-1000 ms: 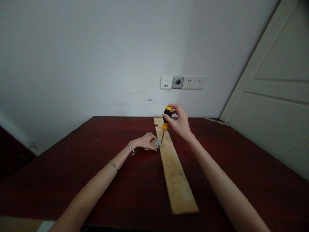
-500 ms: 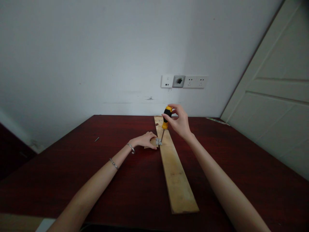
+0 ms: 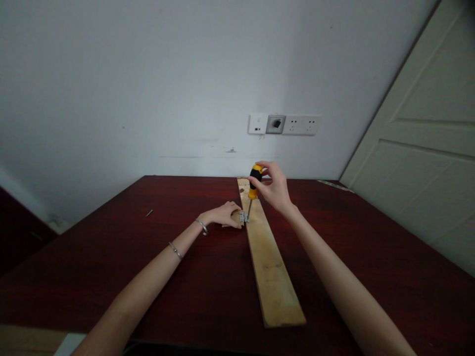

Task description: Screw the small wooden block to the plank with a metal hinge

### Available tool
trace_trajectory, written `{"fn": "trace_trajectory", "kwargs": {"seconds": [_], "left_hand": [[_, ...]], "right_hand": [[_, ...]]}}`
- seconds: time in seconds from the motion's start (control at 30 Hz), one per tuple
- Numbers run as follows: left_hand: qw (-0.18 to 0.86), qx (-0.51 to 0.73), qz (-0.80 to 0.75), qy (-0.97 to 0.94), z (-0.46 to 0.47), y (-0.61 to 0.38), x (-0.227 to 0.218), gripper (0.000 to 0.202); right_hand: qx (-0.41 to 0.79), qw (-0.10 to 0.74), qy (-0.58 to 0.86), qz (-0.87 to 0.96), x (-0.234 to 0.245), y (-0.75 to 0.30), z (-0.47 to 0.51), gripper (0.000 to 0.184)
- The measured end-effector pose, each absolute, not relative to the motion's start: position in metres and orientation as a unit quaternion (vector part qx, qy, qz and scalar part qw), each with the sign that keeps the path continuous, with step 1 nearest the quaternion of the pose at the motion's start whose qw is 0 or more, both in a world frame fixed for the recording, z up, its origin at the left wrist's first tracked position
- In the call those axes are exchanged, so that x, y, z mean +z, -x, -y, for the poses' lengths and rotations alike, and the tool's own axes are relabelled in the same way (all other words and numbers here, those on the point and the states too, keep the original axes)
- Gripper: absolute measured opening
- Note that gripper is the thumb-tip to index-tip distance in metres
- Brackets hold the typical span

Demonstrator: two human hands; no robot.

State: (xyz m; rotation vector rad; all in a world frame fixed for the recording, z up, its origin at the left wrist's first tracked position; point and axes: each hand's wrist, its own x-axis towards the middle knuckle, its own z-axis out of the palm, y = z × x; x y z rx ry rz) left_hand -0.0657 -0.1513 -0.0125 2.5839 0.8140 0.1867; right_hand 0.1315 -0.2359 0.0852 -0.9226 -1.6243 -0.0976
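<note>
The right hand (image 3: 273, 187) grips a yellow and black screwdriver (image 3: 253, 194), its tip down by a small silver metal hinge (image 3: 243, 216) that sits across a small flat pale wood block (image 3: 236, 219) and a long pale wood board (image 3: 272, 267). The left hand (image 3: 222, 214) holds the block. The screwdriver leans, so its tip could slip. If the left hand goes loose, the block could turn and the hinge end up crooked

Two hands (image 3: 273, 188), one screwdriver (image 3: 255, 179), two boards (image 3: 273, 267), apparently one hinge (image 3: 242, 216).
</note>
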Motion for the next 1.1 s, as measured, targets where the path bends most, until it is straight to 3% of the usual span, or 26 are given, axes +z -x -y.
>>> {"fn": "trace_trajectory", "kwargs": {"seconds": [0.33, 0.67, 0.9, 1.1], "left_hand": [[0.207, 0.067, -0.294, -0.931, 0.155, 0.064, -0.007, 0.068], [0.212, 0.069, -0.298, -0.928, 0.155, 0.064, -0.009, 0.065], [0.212, 0.068, -0.29, -0.931, 0.152, 0.065, -0.011, 0.066], [0.208, 0.064, -0.292, -0.931, 0.153, 0.065, -0.009, 0.064]], "right_hand": [[-0.064, 0.587, 0.394, 0.704, 0.086, -0.129, 0.237, 0.036], [-0.045, 0.509, 0.386, 0.768, 0.096, -0.14, 0.241, 0.041], [-0.097, 0.416, 0.431, 0.795, 0.108, -0.143, 0.253, 0.05], [-0.087, 0.395, 0.433, 0.806, 0.113, -0.141, 0.259, 0.041]]}}
